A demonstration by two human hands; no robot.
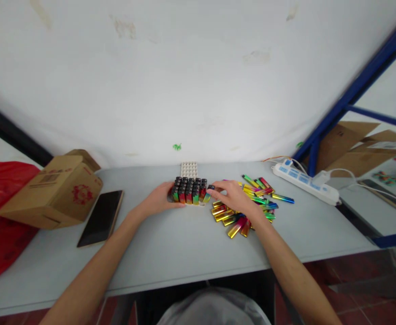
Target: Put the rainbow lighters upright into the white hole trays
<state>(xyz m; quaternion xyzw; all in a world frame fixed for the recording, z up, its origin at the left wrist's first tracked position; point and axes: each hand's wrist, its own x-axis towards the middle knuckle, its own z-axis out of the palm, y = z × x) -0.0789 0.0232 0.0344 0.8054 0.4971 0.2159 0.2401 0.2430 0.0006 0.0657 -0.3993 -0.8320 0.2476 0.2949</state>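
Upright lighters (190, 186) with black tops and shiny coloured bodies stand in close rows in a white tray (202, 204). My left hand (157, 198) is closed round the left end of this block. At its right end, my right hand (230, 195) pinches one lighter (209, 192) between thumb and fingers, tilted beside the last row. Under and beyond my right hand lies a loose pile of shiny lighters (233, 221) in gold, green, red and blue. A white tray with rows of holes (188, 169) rests behind the block, against the wall.
A dark-screened phone or tablet (101, 219) lies left of my arm, near a cardboard box (53, 192) and a red plastic bag (1, 216). To the right are a white power strip (305, 183) with cables and a blue metal frame (347, 97). The grey table (184, 243) meets a white wall.
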